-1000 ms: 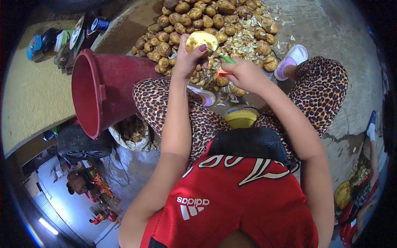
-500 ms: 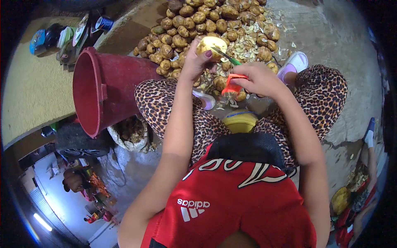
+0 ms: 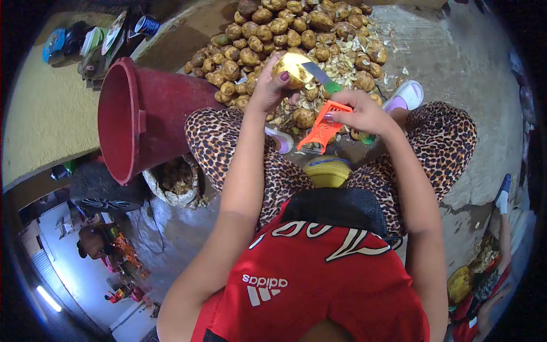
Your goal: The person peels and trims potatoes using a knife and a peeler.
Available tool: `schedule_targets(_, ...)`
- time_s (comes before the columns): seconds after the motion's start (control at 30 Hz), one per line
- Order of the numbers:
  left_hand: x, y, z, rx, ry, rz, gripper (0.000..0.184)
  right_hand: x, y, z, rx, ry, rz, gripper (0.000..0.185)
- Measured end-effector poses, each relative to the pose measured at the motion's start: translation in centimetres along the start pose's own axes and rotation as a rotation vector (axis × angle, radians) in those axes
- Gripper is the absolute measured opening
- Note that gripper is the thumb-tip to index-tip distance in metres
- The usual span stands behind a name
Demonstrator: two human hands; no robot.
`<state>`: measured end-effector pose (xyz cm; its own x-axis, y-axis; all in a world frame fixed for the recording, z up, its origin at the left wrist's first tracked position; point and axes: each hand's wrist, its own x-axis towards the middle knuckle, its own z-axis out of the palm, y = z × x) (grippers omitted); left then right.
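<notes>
Potatoes (image 3: 278, 26) ahead, bucket (image 3: 174, 102) left (sack (image 3: 185, 198) beside)

- Left hand (image 3: 269, 90) curled in a grip, raised ahead of the body.
- Right hand (image 3: 367, 114) also closed in a grip, apart from the left.
- Left arm (image 3: 244, 176) stretched well forward.
- Right arm (image 3: 419, 199) bent, forearm angled inward.
- Legs (image 3: 239, 154) spread, knees bent.

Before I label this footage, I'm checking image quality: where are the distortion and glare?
Head view, edges: fisheye curvature, black corners; head view, lower left: the fluorescent tube glares amid bluish-white light; head view, upper centre: knife and orange peeler show fairly clear outlines.
</notes>
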<state>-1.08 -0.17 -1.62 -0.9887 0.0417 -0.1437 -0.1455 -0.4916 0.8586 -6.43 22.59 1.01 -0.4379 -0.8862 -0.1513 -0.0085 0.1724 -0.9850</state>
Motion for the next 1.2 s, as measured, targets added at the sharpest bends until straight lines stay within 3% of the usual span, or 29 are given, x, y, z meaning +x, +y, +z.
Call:
schedule_targets(0.53, -0.7, 0.5, 0.6, 0.094, 0.023, -0.082, 0.073, 0.1, 0.4, 0.5, 0.065, -0.117, -0.089, 0.02)
schedule_targets(0.63, -0.6, 0.6, 0.7, 0.155, 0.014, -0.101, 0.072, 0.1, 0.0, 0.9, 0.044, -0.079, -0.014, 0.02)
schedule_targets(0.73, -0.5, -0.2, 1.2, 0.175, 0.089, -0.067, 0.07, 0.5, 0.2, 2.2, 0.226, -0.089, 0.132, 0.019)
schedule_targets(1.2, 0.2, -0.3, 1.1, 0.109, 0.045, -0.014, 0.07, 0.8, 0.7, 3.7, 0.455, -0.05, 0.109, 0.019)
